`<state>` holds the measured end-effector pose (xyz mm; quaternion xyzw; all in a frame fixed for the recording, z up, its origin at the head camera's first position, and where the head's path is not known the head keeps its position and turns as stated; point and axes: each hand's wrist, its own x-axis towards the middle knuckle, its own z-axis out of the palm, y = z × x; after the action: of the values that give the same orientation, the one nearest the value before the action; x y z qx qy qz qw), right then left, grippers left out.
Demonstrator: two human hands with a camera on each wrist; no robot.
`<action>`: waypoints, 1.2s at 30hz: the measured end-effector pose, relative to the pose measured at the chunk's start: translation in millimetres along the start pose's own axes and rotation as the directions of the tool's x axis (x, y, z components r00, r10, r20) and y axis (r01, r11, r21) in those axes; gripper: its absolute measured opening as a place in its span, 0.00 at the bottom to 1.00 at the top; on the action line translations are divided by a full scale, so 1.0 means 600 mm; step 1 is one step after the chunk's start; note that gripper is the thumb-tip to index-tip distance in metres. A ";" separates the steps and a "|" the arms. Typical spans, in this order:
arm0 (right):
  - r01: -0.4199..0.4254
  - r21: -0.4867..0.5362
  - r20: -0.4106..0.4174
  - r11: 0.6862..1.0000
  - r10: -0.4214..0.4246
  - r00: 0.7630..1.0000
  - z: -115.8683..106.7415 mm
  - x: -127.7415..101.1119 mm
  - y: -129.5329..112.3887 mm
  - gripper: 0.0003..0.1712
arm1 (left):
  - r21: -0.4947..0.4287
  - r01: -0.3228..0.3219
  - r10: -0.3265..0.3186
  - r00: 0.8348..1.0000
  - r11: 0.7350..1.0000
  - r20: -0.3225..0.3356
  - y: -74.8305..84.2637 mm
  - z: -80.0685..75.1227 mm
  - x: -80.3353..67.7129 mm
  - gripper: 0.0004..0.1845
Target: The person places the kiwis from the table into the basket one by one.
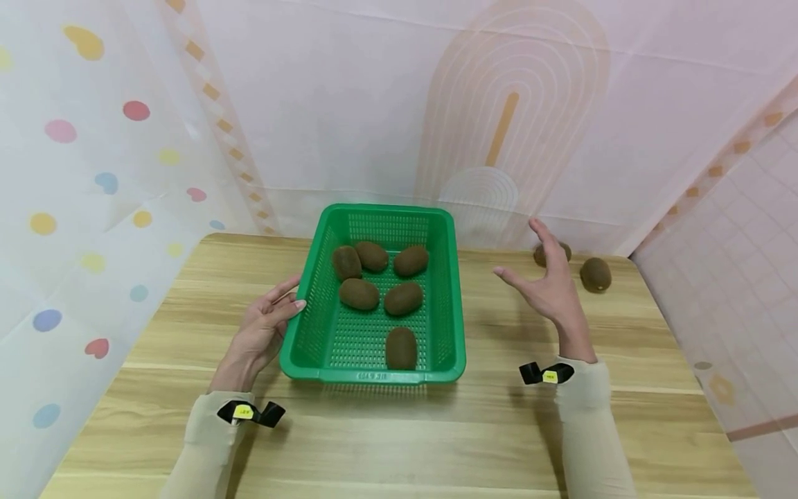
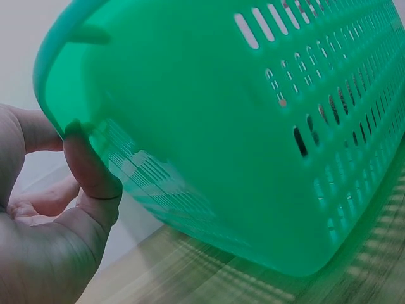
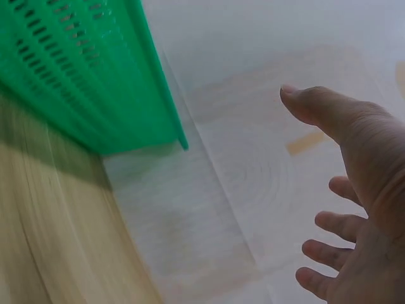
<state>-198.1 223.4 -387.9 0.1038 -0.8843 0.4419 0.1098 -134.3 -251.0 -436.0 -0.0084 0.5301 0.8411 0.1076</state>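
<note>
Green plastic basket (image 1: 445, 291) sits mid-table on the wooden table (image 1: 187, 333), holding six brown kiwis (one lies alone at the near end (image 1: 401, 348)). The left hand (image 1: 262, 331) rests against the basket's left rim, thumb on the edge, fingers loosely extended rather than clamped. The right hand (image 1: 551, 281) hovers spread and empty, right of the basket, near two loose kiwis: one (image 1: 595, 274) clear, one (image 1: 541, 255) partly hidden, probably just behind the fingers.

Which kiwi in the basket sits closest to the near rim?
The lone kiwi standing lengthwise just behind the near wall of the green basket. The other five cluster in the basket's far half.
</note>
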 end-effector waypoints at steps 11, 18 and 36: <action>-0.115 -0.058 -0.024 0.992 0.113 0.993 -0.036 0.001 0.034 0.60 | -0.001 0.006 -0.006 1.000 1.000 0.002 0.000 -0.002 -0.002 0.38; -0.146 -0.068 -0.034 0.987 0.144 0.989 -0.054 0.005 0.060 0.61 | 0.006 0.014 -0.014 1.000 1.000 -0.007 0.002 -0.001 -0.002 0.39; -0.296 -0.103 -0.042 0.950 0.293 0.955 -0.096 0.012 0.126 0.63 | 0.020 0.011 -0.010 1.000 1.000 -0.016 0.001 0.001 -0.002 0.38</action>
<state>-220.1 313.5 -409.7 -0.0410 -0.9109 0.4062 0.0596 -133.4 -251.1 -435.1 -0.0167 0.5395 0.8349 0.1079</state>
